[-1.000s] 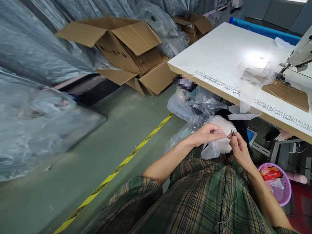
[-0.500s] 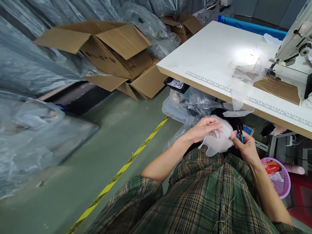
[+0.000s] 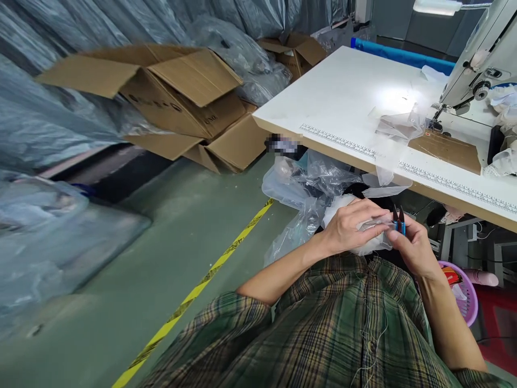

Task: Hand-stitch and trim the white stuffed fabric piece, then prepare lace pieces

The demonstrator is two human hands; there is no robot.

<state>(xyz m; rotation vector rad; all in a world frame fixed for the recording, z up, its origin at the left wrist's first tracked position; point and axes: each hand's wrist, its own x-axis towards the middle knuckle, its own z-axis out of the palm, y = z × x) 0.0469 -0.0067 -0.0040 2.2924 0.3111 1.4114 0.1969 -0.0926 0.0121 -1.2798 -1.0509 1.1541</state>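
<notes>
My left hand [image 3: 352, 227] is closed over a piece of sheer white fabric [image 3: 369, 245] held above my lap. My right hand [image 3: 412, 247] grips small blue-handled thread snips [image 3: 399, 221], their dark blades pointing up beside the fabric's edge. Both hands meet just under the front edge of the white sewing table [image 3: 355, 97]. More sheer fabric [image 3: 398, 126] lies on the table by the needle of the sewing machine [image 3: 476, 64].
Clear plastic bags [image 3: 307, 183] hang below the table. Open cardboard boxes [image 3: 181, 102] stand on the green floor left of it, beside a yellow tape line [image 3: 210, 275]. A purple basket [image 3: 464, 293] sits low at the right. Plastic-wrapped bundles [image 3: 52, 226] fill the left side.
My left hand has closed more tightly over the fabric, and the snips in my right hand now stand upright against its edge. The view has shifted slightly to the right.
</notes>
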